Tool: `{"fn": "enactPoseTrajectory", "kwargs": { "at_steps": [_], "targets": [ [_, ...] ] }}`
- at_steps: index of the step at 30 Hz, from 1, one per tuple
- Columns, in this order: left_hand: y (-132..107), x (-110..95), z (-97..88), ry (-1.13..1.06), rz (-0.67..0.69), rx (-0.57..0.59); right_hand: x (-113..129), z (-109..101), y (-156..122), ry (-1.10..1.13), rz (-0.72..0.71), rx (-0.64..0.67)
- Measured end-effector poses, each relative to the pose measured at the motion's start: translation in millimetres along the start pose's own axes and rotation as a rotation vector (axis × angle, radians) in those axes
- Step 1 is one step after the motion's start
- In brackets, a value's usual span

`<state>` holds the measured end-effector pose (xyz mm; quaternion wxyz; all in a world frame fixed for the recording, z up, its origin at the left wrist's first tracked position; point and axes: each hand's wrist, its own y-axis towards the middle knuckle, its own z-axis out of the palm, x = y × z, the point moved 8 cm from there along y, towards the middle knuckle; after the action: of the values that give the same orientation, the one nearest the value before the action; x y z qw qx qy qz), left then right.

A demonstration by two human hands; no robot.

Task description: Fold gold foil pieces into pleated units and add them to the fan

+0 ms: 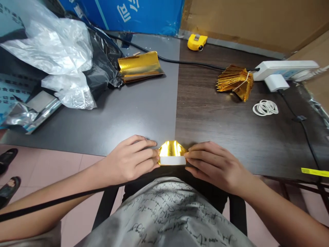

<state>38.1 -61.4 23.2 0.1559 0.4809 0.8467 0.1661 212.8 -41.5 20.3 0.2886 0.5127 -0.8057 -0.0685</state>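
A small sheet of gold foil paper [170, 149] lies at the table's front edge, its far corners folded in and a white strip of its underside showing along the near side. My left hand [137, 156] pinches its left end between thumb and fingers. At the right end, the fingers of my right hand [212, 163] are closed on it too. A stack of flat gold foil sheets [141, 67] lies farther back, left of centre. To the back right sits a bundle of folded gold foil pieces [235, 82] with a white rubber band around it.
White rubber bands [265, 107] lie at the right, near a white power strip [288, 69] with a plug and cables. A yellow tape measure [197, 42] sits at the back. Crumpled plastic bags [64, 51] cover the left rear, before a blue box [151, 15].
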Motion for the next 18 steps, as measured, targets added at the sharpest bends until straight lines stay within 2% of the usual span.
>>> {"fn": "enactPoseTrajectory", "kwargs": {
  "at_steps": [4, 10, 18],
  "targets": [
    [-1, 1, 1.6, -0.017, -0.078, -0.038, -4, 3, -6, 0.085, 0.064, -0.040],
    [-2, 12, 8.3, -0.079, -0.313, 0.022, -9, 3, -1, 0.170, 0.131, -0.080],
    [-1, 9, 15.0, 0.078, -0.397, 0.123, -9, 5, -2, -0.011, 0.235, -0.130]
  ]
}}
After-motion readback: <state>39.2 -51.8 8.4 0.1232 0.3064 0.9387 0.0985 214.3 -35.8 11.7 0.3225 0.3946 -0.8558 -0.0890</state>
